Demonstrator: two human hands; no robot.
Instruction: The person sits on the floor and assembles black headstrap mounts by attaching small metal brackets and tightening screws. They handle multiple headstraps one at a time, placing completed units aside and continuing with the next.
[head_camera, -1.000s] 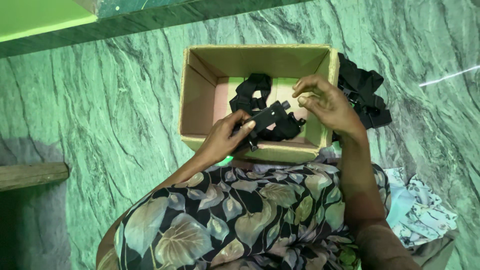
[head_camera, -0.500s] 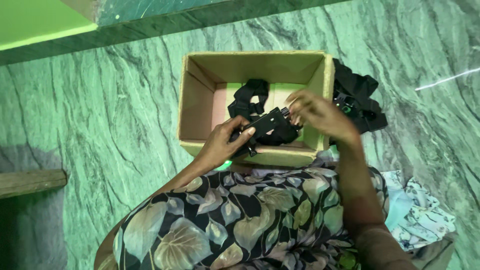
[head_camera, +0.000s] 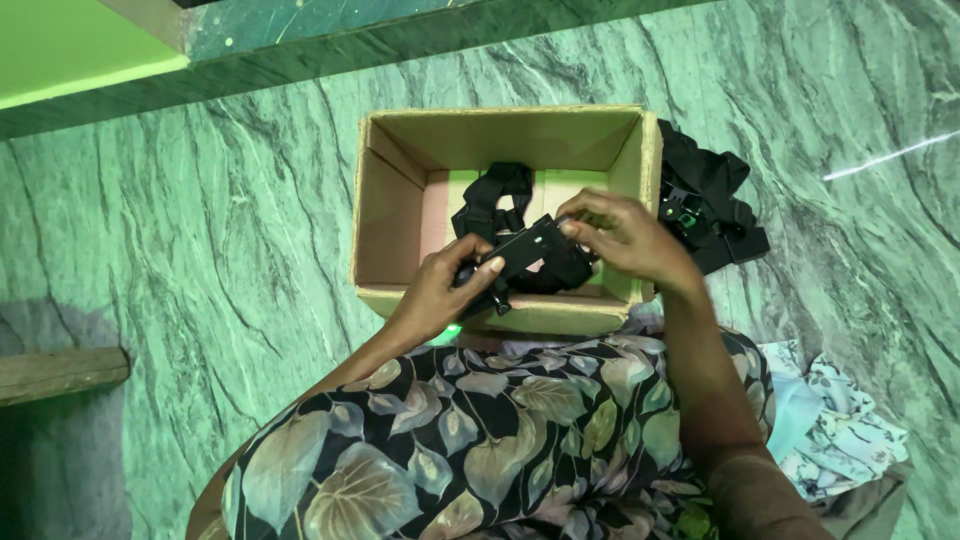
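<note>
both hands grip the black device (head_camera: 520, 255) over the cardboard box (head_camera: 385, 215): left hand (head_camera: 445, 290) fingers curled around it, right hand (head_camera: 625, 240) fingertips pinching its far end; best kept level, clear of the straps (head_camera: 495, 195).

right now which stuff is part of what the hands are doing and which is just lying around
In hand:
- black device, held by left hand and right hand
- black straps under it
- cardboard box

Lying about:
- black strap bundle right of the box
- floral cloth
- wooden plank
</note>
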